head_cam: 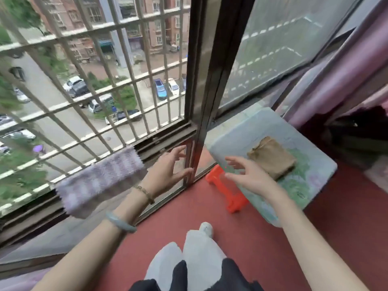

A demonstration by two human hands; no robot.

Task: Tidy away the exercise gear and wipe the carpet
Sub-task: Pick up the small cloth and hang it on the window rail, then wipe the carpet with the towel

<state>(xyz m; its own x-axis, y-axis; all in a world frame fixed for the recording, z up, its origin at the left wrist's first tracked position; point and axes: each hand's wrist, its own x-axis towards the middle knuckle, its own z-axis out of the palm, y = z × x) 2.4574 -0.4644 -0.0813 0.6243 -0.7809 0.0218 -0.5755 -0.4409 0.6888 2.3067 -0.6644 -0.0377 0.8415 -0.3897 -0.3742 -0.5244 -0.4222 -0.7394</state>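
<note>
A fluffy lilac-and-white striped cloth (98, 181) lies draped over the window sill at the left. My left hand (168, 171) hovers just right of it, fingers spread, holding nothing, close to the dark window frame (199, 114). My right hand (245, 175) is raised with fingers spread and relaxed, empty, above an orange dumbbell (226, 192) that lies on the red carpet (262, 238). The dumbbell sits against the edge of a pale printed mat (279, 131), and part of it is hidden behind my right hand.
A folded brown cloth (273, 157) rests on the pale mat. Metal bars (117, 87) guard the open window. Pink curtains (346, 76) hang at the right, with a dark bag (361, 131) below them. My white-socked feet (199, 253) stand on the carpet.
</note>
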